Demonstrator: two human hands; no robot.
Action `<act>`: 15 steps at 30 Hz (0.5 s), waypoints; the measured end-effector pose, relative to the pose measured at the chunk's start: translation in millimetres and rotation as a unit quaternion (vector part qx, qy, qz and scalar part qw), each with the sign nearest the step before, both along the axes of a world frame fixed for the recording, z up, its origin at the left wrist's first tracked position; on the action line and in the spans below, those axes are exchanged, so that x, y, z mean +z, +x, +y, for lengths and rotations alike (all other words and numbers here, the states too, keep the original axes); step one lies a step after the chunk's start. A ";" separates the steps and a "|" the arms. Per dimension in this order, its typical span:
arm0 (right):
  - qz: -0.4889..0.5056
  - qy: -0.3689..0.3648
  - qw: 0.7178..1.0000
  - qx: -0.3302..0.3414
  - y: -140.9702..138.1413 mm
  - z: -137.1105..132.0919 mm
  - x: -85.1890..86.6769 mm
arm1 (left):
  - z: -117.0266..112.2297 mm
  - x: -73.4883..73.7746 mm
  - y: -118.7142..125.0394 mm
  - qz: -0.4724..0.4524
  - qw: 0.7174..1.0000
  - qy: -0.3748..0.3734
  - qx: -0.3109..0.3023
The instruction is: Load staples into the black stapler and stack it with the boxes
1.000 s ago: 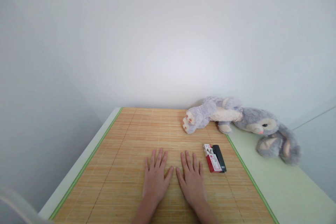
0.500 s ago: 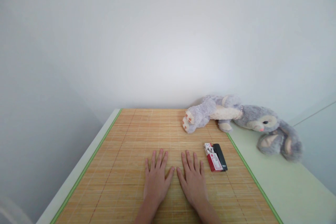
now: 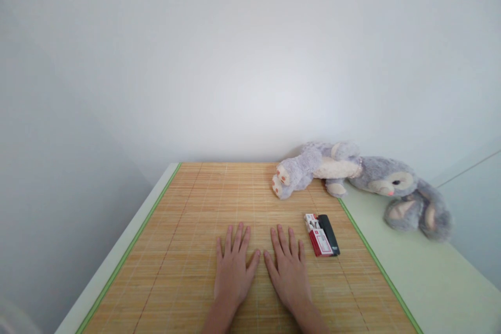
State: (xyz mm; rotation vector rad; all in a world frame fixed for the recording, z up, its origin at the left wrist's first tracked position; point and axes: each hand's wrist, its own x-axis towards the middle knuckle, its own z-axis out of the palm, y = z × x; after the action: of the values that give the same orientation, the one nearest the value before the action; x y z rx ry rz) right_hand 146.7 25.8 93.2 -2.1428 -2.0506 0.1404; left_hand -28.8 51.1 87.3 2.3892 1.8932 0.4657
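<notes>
My left hand (image 3: 232, 269) lies palm down on a bamboo mat (image 3: 183, 271), fingers spread, holding nothing. Beside it my right hand (image 3: 288, 271) rests flat in the same way, also with nothing in it; the two thumbs point toward each other with a small gap between. Just right of my right hand are a small red and white box (image 3: 321, 242), another small white box (image 3: 311, 222) behind it, and a black stapler (image 3: 329, 235) lying alongside them. Neither hand touches these items.
A grey plush rabbit (image 3: 338, 168) lies on its side at the back right, across the mat's edge, its head and ears over the pale green tabletop (image 3: 410, 255). A white wall (image 3: 250, 62) stands directly behind the table.
</notes>
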 end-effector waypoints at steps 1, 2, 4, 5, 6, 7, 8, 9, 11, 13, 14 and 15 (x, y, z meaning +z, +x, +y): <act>0.000 0.001 1.000 0.000 0.0 -0.1 0.2 | 0.0 0.1 -0.1 0.001 1.000 0.000 0.000; 0.000 0.001 1.000 0.000 0.0 -0.1 0.4 | 0.0 0.2 -0.3 0.002 1.000 0.000 0.000; 0.000 0.000 1.000 0.000 -0.3 -0.1 0.9 | 0.1 0.4 -0.6 0.003 1.000 0.001 -0.001; 0.000 0.000 1.000 -0.001 -0.5 0.0 1.2 | 0.3 0.4 -0.7 0.003 1.000 0.001 -0.002; 0.000 -0.001 1.000 -0.001 -0.8 0.1 1.4 | 0.4 0.4 -0.8 0.002 1.000 0.001 -0.002; 0.000 -0.001 1.000 0.000 -1.0 0.2 1.6 | 0.5 0.4 -0.8 0.001 1.000 0.000 -0.002; 0.000 0.000 1.000 0.000 -1.2 0.3 1.9 | 0.7 0.4 -0.8 0.000 1.000 0.000 -0.001; 0.000 0.000 1.000 0.000 -1.3 0.4 2.1 | 0.7 0.4 -0.8 -0.001 1.000 0.000 0.000; -0.001 0.002 1.000 0.000 -1.5 0.6 2.4 | 0.8 0.3 -0.8 -0.003 1.000 -0.001 0.002; -0.001 0.003 1.000 0.000 -1.5 0.8 2.5 | 0.6 0.2 -0.8 -0.005 1.000 -0.002 0.001; 0.000 0.004 1.000 0.000 -1.5 0.9 2.4 | 0.4 0.2 -0.9 -0.006 1.000 -0.002 0.001; 0.000 0.004 1.000 0.001 -1.4 0.9 2.3 | 0.3 0.1 -0.9 -0.007 1.000 -0.002 0.001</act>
State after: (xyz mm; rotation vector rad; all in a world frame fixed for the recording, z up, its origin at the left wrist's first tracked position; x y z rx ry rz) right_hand 145.3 26.7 95.5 -2.1366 -2.0488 0.1330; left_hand -29.7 51.4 87.4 2.3752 1.8882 0.4764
